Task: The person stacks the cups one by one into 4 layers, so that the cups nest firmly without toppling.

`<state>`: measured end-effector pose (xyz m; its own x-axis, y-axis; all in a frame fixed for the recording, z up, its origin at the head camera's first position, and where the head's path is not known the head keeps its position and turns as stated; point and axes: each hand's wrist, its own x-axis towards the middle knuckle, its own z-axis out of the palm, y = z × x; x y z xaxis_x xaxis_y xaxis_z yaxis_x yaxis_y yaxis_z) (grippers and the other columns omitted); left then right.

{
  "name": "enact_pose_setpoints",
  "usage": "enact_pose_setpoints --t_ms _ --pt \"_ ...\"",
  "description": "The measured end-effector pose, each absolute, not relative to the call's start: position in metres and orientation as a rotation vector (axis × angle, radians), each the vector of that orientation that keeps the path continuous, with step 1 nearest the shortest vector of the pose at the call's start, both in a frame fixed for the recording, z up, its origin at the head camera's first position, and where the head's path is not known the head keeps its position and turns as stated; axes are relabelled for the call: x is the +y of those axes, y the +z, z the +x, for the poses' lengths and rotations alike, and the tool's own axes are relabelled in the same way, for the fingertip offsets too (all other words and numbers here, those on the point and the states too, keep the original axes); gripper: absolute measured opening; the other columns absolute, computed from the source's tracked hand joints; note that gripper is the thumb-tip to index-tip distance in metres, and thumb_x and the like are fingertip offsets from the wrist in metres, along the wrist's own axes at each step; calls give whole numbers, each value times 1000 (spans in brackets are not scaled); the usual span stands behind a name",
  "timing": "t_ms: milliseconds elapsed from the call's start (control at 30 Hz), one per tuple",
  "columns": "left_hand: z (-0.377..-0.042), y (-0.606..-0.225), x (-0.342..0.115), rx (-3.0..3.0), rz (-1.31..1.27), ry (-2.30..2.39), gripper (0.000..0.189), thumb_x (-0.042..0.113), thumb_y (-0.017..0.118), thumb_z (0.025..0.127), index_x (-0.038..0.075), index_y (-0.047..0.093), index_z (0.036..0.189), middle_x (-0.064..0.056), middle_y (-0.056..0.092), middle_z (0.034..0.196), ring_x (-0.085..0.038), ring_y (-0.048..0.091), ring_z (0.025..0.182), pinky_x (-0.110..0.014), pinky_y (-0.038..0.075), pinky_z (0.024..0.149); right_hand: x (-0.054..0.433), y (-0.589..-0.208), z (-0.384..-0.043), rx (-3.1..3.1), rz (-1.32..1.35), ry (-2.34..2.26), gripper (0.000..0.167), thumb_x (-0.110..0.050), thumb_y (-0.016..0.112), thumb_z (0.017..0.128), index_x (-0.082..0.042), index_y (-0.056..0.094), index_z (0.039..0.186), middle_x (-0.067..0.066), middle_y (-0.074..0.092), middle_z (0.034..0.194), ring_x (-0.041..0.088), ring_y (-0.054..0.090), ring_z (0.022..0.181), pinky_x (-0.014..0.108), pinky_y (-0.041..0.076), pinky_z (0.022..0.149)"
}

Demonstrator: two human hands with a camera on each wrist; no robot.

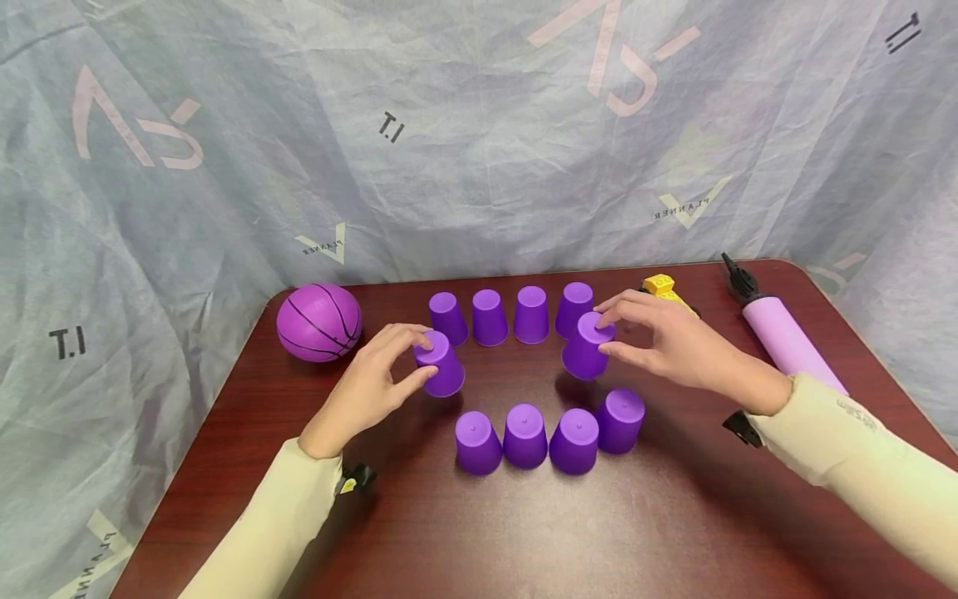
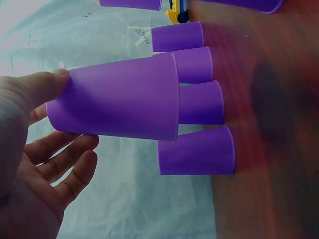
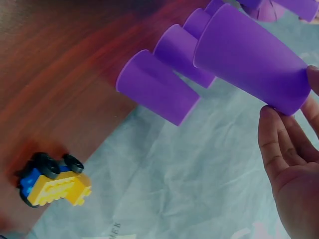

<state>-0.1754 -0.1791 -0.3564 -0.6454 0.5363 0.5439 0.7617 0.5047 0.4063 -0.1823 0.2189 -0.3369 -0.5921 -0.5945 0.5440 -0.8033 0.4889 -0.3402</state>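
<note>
My left hand [image 1: 374,370] pinches an upside-down purple cup [image 1: 443,370] near its base, between thumb and fingers. A second upside-down purple cup [image 1: 586,353] is held the same way by my right hand [image 1: 666,337]. In the wrist views both cups hang over the table, rims down. Behind them stands a back row of several upturned purple cups [image 1: 490,320]; the rightmost back cup [image 1: 575,304] is partly hidden by the right-hand cup. Closer to me, several more upturned cups [image 1: 525,439] form a front row, its right end cup [image 1: 623,422] set slightly farther back.
A purple basketball [image 1: 318,324] sits at the table's left rear. Behind my right hand is a yellow toy-brick vehicle [image 3: 57,186] with black wheels. A pink hand pump [image 1: 793,341] with a black nozzle lies at the right. Grey printed cloth [image 1: 464,191] hangs behind the dark wooden table [image 1: 419,532].
</note>
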Motion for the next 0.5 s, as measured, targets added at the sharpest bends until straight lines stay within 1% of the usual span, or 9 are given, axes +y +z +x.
enact_pose_setpoints --t_ms 233,333,433,500 --pt "-188 -348 -169 -2386 -1030 -863 28 16 76 82 10 59 104 -2 59 115 -16 51 109 -30 41 94 209 -326 -189 -2334 1169 814 28 -9 81 73 -10 66 97 3 64 107 11 59 89 26 47 73" --pt "-194 -344 -163 -2386 -983 -851 28 16 75 82 9 59 103 -2 60 111 -17 52 102 -30 43 86 205 -320 -193 -2330 1137 792 26 -10 80 75 -10 65 97 4 64 107 12 59 87 27 47 72" --pt "-203 -338 -157 -2390 -943 -848 27 16 74 83 9 59 104 -2 59 108 -17 52 95 -30 43 78 202 -313 -201 -2325 1086 766 24 -11 79 76 -9 66 96 2 64 104 13 58 83 27 46 71" --pt "-210 -333 -153 -2393 -924 -841 26 17 73 84 9 58 104 -2 59 106 -19 52 93 -30 43 76 199 -308 -210 -2325 1054 757 23 -11 79 77 -8 65 96 2 63 101 14 57 82 28 45 70"
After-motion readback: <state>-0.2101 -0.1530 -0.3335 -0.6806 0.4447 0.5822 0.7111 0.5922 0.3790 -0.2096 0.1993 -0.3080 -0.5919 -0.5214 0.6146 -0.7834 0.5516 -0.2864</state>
